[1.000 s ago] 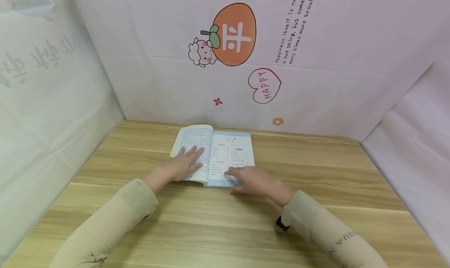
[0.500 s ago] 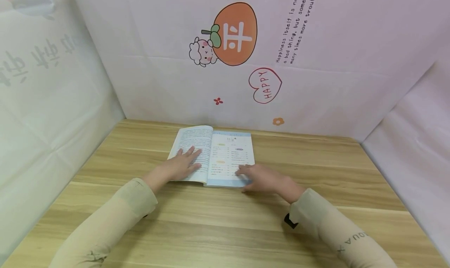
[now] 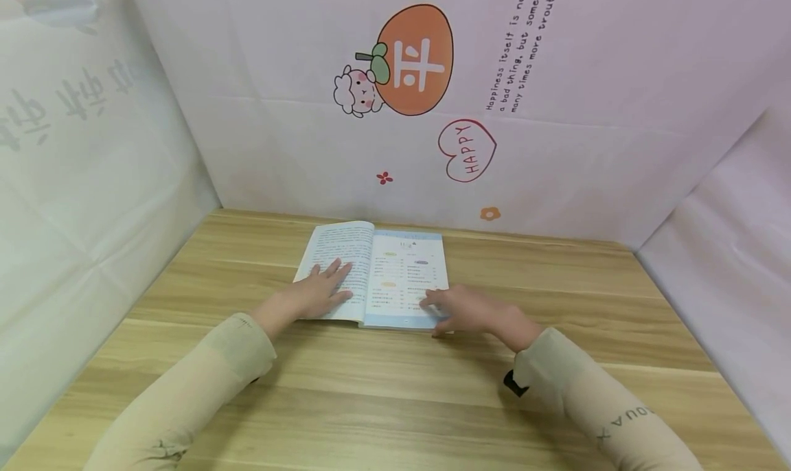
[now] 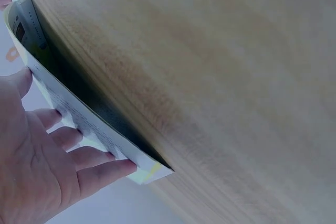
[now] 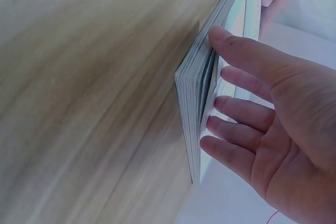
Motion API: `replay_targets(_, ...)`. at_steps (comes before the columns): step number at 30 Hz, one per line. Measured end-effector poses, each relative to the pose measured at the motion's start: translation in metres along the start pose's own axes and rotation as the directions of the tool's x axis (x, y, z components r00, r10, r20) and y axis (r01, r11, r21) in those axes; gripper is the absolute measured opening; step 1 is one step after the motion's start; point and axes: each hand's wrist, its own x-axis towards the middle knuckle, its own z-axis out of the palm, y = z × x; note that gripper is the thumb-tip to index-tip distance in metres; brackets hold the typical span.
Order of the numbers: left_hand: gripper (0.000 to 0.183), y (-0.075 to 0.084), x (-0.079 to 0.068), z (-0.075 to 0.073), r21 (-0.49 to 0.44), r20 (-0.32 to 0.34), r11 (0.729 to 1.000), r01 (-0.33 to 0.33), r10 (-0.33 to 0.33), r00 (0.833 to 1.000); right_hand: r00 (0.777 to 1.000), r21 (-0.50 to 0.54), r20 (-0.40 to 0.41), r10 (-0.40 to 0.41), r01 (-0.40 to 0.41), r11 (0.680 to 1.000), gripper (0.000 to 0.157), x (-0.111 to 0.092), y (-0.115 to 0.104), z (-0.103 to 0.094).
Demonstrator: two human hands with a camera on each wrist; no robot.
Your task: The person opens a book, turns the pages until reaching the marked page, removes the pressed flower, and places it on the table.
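An open book lies on the wooden table, printed pages facing up. My left hand rests spread on its left page, fingers apart. In the left wrist view, the left hand's fingertips press on that page, which arches with a dark gap beneath. Over the lower right corner of the right page is my right hand. The right wrist view shows its fingers extended along the page and its thumb at the book's near edge. A slight gap shows between the upper pages and the thick stack below.
The wooden table extends in front of the book and to both sides. Behind it rises a white backdrop with printed cartoons and lettering. White side sheets stand at left and right.
My right hand has slid rightward across the right page to its lower right corner. The left page has settled slightly outward to the left, under a left hand that has barely moved.
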Motion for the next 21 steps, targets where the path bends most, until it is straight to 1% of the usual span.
replay_targets(4, 0.069, 0.000, 0.000, 0.001, -0.006, 0.000, 1.000, 0.004, -0.004, 1.000, 0.999, 0.006, 0.008, 0.036, -0.036, 0.999, 0.053, -0.002, 0.000, -0.003)
replay_targets(8, 0.070, -0.001, 0.001, 0.002, -0.009, -0.001, 1.000, 0.010, -0.010, 1.000, 0.999, 0.006, 0.015, 0.048, -0.048, 0.999, 0.050, -0.006, 0.001, -0.005)
replay_targets(16, 0.070, 0.000, 0.000, 0.002, -0.012, -0.003, 1.000, 0.018, -0.018, 1.000, 1.000, -0.030, 0.007, -0.002, 0.002, 1.000, 0.043, -0.011, 0.009, -0.006)
replay_targets(21, 0.070, 0.000, 0.001, 0.002, -0.006, -0.007, 1.000, 0.018, -0.018, 1.000, 1.000, -0.025, 0.010, 0.000, 0.000, 1.000, 0.041, -0.014, 0.013, -0.006)
